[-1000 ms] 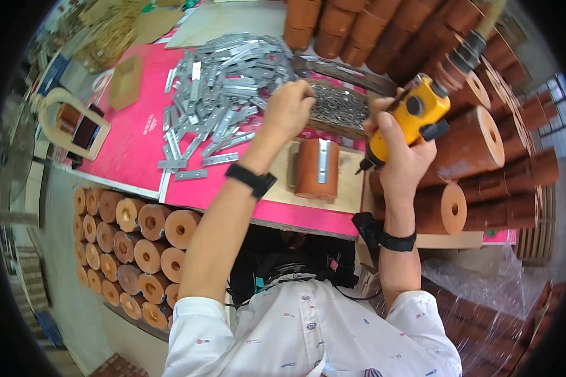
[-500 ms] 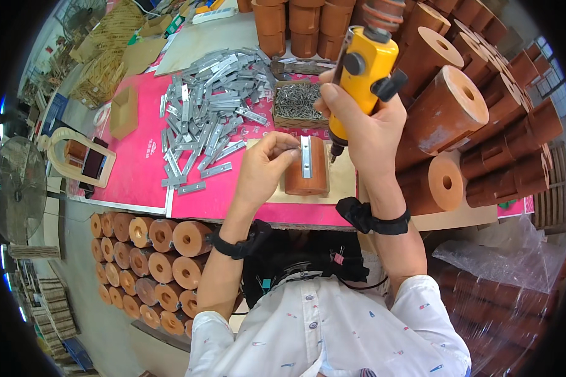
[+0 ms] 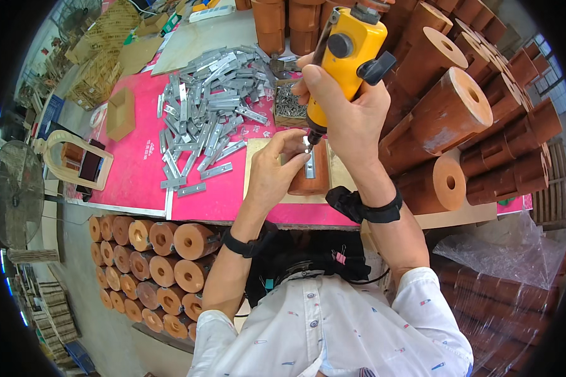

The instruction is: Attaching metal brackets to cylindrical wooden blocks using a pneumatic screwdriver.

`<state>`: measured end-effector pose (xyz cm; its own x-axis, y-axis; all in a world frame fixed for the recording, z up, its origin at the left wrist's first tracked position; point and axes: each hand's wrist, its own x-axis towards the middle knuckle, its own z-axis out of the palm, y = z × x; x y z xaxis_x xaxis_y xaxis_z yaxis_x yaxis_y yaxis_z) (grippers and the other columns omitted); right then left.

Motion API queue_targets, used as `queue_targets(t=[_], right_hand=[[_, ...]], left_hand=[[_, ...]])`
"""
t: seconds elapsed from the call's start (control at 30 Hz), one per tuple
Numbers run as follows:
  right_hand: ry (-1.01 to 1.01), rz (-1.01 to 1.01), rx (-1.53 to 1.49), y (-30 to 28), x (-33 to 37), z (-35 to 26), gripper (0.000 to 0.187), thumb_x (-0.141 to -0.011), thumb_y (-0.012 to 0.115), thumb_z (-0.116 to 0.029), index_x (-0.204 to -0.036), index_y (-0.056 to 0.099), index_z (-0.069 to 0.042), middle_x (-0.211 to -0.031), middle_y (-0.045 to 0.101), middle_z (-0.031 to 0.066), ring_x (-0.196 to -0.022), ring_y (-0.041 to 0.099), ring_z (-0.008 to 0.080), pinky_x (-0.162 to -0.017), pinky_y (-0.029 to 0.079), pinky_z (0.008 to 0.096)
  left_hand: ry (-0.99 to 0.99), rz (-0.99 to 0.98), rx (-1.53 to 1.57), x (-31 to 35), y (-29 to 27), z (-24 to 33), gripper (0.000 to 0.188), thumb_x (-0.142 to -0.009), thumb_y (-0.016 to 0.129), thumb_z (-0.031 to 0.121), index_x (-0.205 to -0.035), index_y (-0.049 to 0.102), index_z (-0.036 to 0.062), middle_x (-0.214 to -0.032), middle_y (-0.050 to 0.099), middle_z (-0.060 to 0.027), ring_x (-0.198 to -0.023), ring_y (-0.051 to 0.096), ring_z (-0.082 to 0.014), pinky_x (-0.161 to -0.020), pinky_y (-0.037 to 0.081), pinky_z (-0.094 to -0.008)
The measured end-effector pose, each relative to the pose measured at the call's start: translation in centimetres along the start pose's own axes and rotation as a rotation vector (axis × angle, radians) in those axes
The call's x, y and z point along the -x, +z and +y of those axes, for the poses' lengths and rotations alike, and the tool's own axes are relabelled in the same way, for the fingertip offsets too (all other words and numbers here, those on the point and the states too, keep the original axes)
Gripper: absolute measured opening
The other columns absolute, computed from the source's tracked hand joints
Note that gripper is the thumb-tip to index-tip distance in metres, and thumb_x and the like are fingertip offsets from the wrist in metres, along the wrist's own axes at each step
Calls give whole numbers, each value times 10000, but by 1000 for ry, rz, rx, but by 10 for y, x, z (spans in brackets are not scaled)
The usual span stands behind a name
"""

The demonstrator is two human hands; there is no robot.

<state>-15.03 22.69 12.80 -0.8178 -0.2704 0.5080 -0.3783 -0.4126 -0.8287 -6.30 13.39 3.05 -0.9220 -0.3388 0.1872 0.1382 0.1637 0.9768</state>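
My right hand (image 3: 352,113) wraps round a yellow power screwdriver (image 3: 349,53), hanging nose down from a coiled line. Its tip meets the upper end of a grey metal strip (image 3: 310,167) on a brown cylinder (image 3: 307,186), which lies on its side. Beside that tip, my left hand (image 3: 271,164) is pinched on what looks like a small screw, mostly hidden by the fingertips. Under the cylinder is a tan board (image 3: 253,151). Just beyond my hands stands a box of small metal screws (image 3: 289,100), partly covered by the screwdriver and right hand.
Loose metal strips (image 3: 210,107) are heaped on the pink tabletop (image 3: 138,169) to the left. Brown cylinders (image 3: 449,119) crowd close on the right, and more cylinders (image 3: 163,267) are stacked below the table. A small cardboard tray (image 3: 121,113) sits farther left.
My right hand has brought the screwdriver left and its tip onto the strip's upper end, at my left fingertips. The left hand stays pinched there, and the cylinder has barely shifted.
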Motion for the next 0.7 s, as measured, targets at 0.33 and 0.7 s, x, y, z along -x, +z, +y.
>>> queue_targets(t=[0.33, 0.7], right_hand=[[-32, 15, 33, 0, -1, 8, 203, -828, 730, -95, -965, 606, -11, -801, 652, 4, -681, 595, 57, -620, 495, 223], [-83, 19, 69, -3, -1, 19, 268, -802, 763, -125, -965, 587, -6, -780, 661, 20, -684, 616, 71, -623, 512, 237]], left_hand=[[22, 2, -82, -2, 2, -5, 366, -804, 688, -2, -1161, 616, 33, -928, 700, -107, -882, 683, -176, -807, 532, -308], [10, 30, -115, -5, 5, -11, 311, -800, 701, 15, -1104, 638, 18, -910, 701, -113, -856, 686, -188, -789, 530, -307]])
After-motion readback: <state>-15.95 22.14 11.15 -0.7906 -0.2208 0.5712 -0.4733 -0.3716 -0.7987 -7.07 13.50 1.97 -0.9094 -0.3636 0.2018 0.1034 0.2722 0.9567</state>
